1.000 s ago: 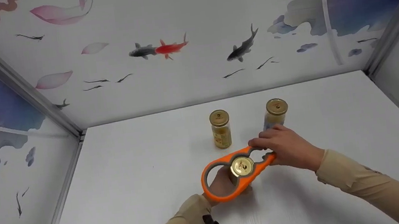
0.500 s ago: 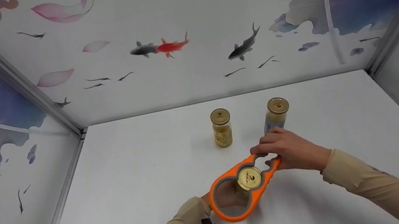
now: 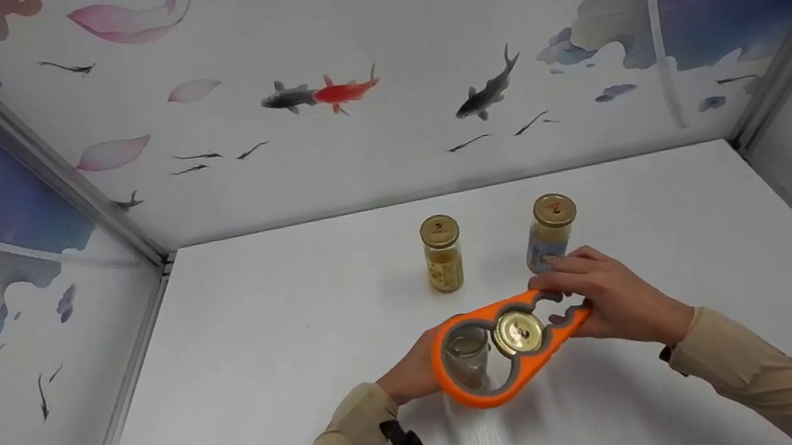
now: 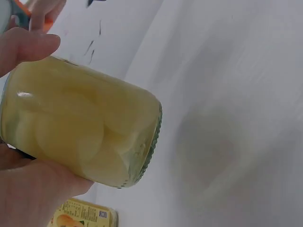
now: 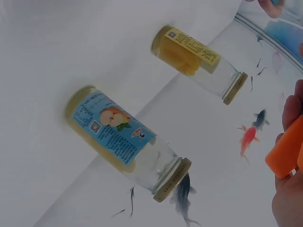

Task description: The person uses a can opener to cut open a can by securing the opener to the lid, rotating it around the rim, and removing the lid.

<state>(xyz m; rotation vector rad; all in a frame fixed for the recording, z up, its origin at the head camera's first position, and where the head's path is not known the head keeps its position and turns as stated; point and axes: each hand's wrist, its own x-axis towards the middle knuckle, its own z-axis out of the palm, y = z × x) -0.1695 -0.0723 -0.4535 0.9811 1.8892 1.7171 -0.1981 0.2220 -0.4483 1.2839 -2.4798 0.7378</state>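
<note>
OK, left hand (image 3: 414, 370) grips the uncapped jar (image 4: 80, 125) below the orange opener (image 3: 486, 312); right hand (image 3: 615, 294) holds the opener's narrow end, gold lid (image 3: 518, 333) in its middle gap. Yellow-label jar (image 3: 444, 266), blue-label jar (image 3: 549, 238) upright behind on counter (image 3: 285, 304).

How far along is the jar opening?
Done: one gold lid sits in the orange opener, apparently off the held jar. In hand: the left hand holds that jar tilted; the right hand grips the opener. Remaining: the yellow-labelled jar and blue-labelled jar are still capped.
</note>
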